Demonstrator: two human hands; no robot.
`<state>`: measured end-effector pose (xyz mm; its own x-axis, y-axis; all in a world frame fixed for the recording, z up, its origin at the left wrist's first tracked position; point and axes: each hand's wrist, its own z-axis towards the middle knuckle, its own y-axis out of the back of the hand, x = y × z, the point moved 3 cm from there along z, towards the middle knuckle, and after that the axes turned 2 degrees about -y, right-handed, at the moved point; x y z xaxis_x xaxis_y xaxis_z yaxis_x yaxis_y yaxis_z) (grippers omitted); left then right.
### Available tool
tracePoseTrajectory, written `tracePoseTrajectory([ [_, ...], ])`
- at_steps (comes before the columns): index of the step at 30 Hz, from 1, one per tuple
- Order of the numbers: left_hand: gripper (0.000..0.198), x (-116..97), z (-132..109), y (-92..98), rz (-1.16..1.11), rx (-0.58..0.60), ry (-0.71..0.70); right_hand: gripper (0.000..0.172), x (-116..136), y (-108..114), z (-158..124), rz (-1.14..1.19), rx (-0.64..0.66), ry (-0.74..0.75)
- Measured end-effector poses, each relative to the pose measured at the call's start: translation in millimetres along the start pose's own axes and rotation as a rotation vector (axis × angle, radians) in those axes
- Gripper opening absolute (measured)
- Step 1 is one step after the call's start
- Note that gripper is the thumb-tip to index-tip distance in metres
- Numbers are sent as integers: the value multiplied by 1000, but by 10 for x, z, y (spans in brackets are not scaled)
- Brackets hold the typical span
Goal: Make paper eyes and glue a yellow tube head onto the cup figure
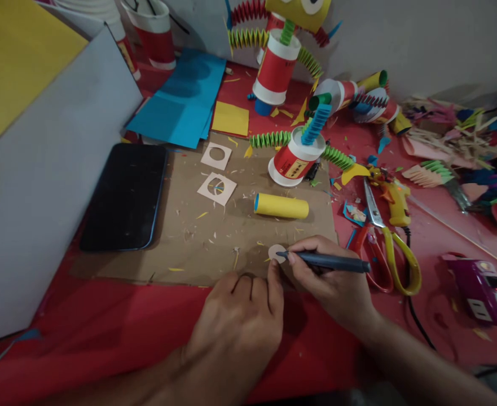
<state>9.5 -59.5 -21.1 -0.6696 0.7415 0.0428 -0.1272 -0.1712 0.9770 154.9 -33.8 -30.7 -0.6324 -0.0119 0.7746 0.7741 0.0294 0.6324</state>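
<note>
A small white paper circle point(276, 253) lies on the cardboard sheet point(189, 225). With its index fingertip, my left hand point(242, 316) presses on the circle's near edge while its other fingers are curled under. My right hand point(333, 282) grips a dark marker pen point(333, 262), its tip touching the circle. Just beyond is a yellow paper tube point(281, 206) on its side, blue inside. Two white paper squares with round holes, the nearer square point(227, 195) and the farther square point(227, 158), lie to the left.
A paper-cup figure point(290, 163) with green folded arms stands behind the tube. Scissors point(386, 231), a yellow glue gun point(398, 203) and a purple power socket point(480, 287) are on the right. A phone point(125, 197) lies left; blue paper point(184, 96) lies behind it.
</note>
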Motion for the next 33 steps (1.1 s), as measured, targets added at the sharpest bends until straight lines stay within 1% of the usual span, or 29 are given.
tracePoseTrajectory([
  [4,37,4,7,2,-4,-3,8,4,11,12,2,-5,6,16],
  [10,38,6,9,24,-15,20,14,5,-2,5,-16,17,24,0],
  [15,37,-3,1,10,-21,-11,7,5,-14,7,-9,9,22,-17],
  [23,39,-4,3,15,-3,26,3,6,-22,25,-17,5,12,-45],
  [33,40,0,-12,0,-35,20,8,5,17,25,7,8,-52,-28],
])
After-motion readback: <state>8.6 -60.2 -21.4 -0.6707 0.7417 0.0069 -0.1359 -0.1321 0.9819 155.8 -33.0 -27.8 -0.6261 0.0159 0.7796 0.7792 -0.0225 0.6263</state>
